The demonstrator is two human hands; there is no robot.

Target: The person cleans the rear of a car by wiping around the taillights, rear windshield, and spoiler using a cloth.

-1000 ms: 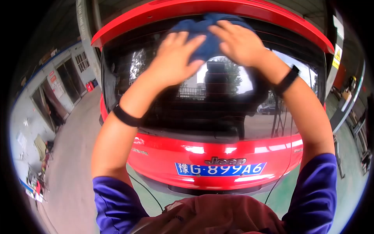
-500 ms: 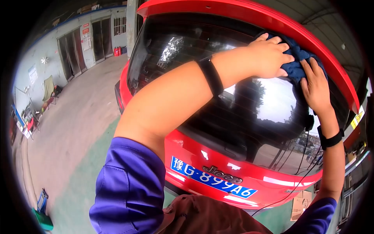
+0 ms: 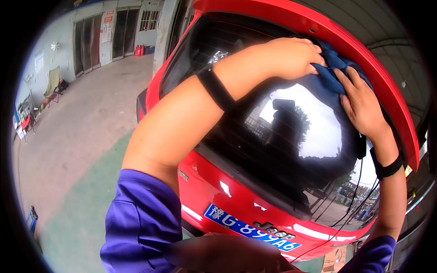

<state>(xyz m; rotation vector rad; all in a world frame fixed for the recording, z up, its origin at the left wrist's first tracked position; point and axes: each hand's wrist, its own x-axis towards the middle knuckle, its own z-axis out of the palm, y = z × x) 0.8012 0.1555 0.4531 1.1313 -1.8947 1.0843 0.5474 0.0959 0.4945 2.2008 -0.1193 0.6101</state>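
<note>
A dark blue cloth (image 3: 334,68) lies bunched against the upper right of the tinted rear window (image 3: 255,136), just below the red spoiler (image 3: 364,57). My left hand (image 3: 298,57) reaches across the glass, its fingers curled on the cloth's left edge. On the right side, my right hand (image 3: 362,102) grips the cloth's lower edge with its fingers over the fabric; its thumb lies near the glass. Part of each hand's grip is hidden by the folds. Both forearms wear black bands.
Below the window, the red tailgate (image 3: 200,182) carries a blue licence plate (image 3: 250,227). A thin black cable (image 3: 357,182) hangs by my right wrist. A cardboard box (image 3: 334,260) stands at lower right. Folding chairs (image 3: 53,84) and red extinguishers (image 3: 139,50) stand along the left wall.
My left hand's fingers have gone from spread over the cloth to curled at its left edge. The cloth is bunched differently between my hands. My view has shifted slightly.
</note>
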